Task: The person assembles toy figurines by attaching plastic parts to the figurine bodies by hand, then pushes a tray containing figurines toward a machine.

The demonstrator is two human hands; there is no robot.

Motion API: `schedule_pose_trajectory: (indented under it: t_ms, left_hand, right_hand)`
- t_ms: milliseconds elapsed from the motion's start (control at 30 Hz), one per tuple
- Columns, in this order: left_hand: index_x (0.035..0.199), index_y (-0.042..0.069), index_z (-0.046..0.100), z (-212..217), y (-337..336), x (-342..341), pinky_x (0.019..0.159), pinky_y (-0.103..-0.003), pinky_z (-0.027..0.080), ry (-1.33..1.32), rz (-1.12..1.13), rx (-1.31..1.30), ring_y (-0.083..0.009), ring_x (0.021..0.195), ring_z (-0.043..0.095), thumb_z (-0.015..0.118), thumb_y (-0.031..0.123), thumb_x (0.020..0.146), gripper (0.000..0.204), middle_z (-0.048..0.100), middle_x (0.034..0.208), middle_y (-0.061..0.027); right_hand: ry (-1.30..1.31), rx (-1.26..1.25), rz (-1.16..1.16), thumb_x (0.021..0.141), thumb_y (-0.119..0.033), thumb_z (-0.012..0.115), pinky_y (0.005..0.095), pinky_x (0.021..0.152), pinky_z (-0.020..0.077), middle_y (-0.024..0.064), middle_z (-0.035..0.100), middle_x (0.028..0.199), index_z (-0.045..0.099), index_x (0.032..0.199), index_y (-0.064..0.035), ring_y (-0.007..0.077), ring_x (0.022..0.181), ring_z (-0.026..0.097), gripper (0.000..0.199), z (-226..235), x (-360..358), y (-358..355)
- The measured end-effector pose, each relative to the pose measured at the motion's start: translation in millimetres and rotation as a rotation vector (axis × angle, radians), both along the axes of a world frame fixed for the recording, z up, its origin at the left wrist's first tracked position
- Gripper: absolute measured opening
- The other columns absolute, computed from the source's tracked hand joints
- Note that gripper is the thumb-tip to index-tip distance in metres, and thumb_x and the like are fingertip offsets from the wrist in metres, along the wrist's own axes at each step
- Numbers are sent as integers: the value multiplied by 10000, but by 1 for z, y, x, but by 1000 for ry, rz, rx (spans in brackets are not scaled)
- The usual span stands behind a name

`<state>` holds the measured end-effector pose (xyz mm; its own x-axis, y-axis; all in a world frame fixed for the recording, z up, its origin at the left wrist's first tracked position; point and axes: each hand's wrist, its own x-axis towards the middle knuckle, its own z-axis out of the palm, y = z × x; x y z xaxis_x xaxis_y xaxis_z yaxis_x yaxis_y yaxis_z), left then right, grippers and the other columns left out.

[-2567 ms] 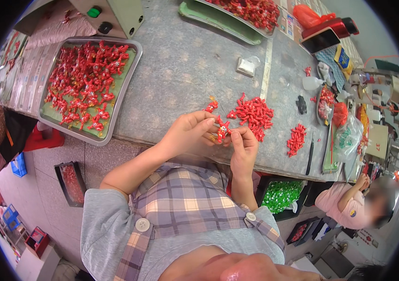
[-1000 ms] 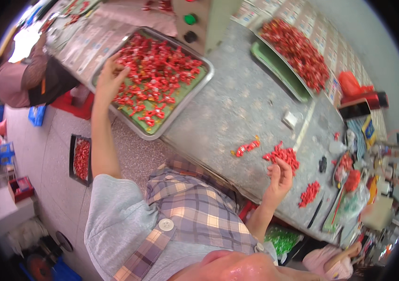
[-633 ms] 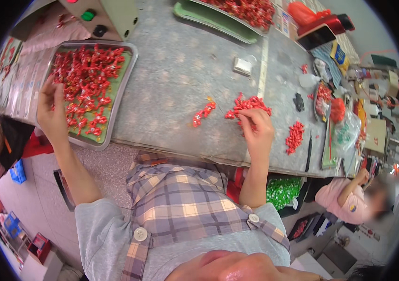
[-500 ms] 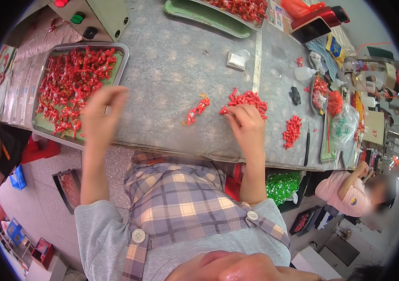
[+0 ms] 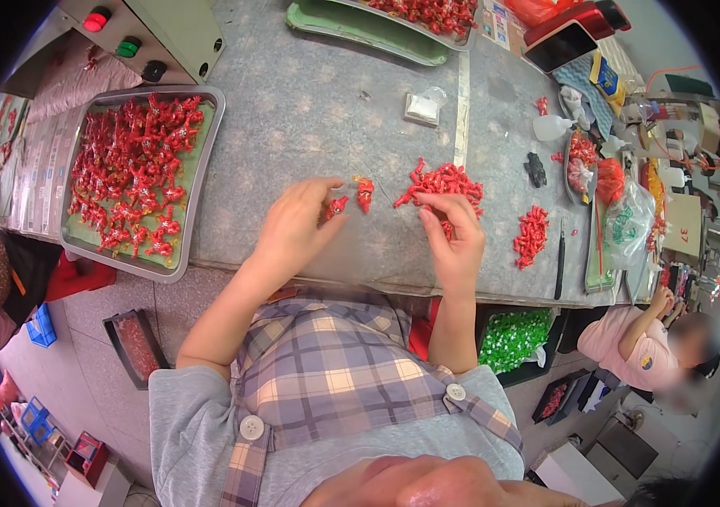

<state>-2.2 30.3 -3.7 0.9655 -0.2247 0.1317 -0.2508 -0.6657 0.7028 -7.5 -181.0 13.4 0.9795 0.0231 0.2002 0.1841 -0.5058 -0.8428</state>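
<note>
On the tabletop, my left hand (image 5: 301, 226) curls its thumb and fingers around a small red plastic figure piece (image 5: 337, 205), partly hidden by them. Just right of it lies a second red figure piece (image 5: 364, 193) with a yellowish tip, untouched. My right hand (image 5: 457, 241) is at the near edge of a heap of small red plastic parts (image 5: 440, 180). Its thumb and index finger are bent into a pinch, and a small red part (image 5: 447, 226) shows within the fingers.
A metal tray (image 5: 201, 160) of red figures stands at the left, beside a control box (image 5: 153, 38). A smaller red pile (image 5: 531, 237) and dark tweezers (image 5: 560, 258) lie at the right. Stacked trays (image 5: 368, 38) stand far back. A person (image 5: 630, 346) sits at the right.
My left hand has come from beside the tray rightward to the two figure pieces and closed round the nearer one. The pieces now lie farther apart. My right hand has drawn slightly nearer me.
</note>
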Motion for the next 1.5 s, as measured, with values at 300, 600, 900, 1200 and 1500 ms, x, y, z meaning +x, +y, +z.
schedule_pose_trajectory:
  t_ms: [300,600,900,1200,1500]
  left_hand:
    - [913,48,582,14,-9,-4,660,-230,467,658,40,-776,-76,762,589,690,81,747,201,618,855,-23]
    - [922,67,523,14,-24,0,632,-221,446,712,-113,-1259,-102,747,572,654,105,799,183,611,849,-40]
    - [916,60,511,15,-28,-1,686,-225,450,776,-91,-1321,-83,760,562,628,45,805,162,592,859,-12]
    - [943,76,529,4,-27,-1,594,-210,449,725,19,-1310,-96,678,577,653,124,803,193,643,839,-61]
    - [865,91,509,7,-18,1,514,-167,386,694,38,-1235,-41,611,534,668,182,802,193,662,794,-105]
  right_hand:
    - [351,867,161,752,34,661,203,651,455,42,614,818,617,885,18,93,736,584,140,2,-11,24]
    - [52,688,231,660,-9,745,236,616,403,54,584,783,626,811,-14,122,719,527,192,-5,-3,17]
    - [39,382,206,678,-29,730,234,605,429,57,594,761,638,804,-7,123,684,553,157,10,0,13]
    - [113,147,341,725,-4,666,230,622,421,45,606,761,617,805,2,106,708,553,94,39,37,1]
    - [37,-436,203,792,-124,621,255,607,431,66,629,749,597,842,-1,119,655,560,135,45,156,-34]
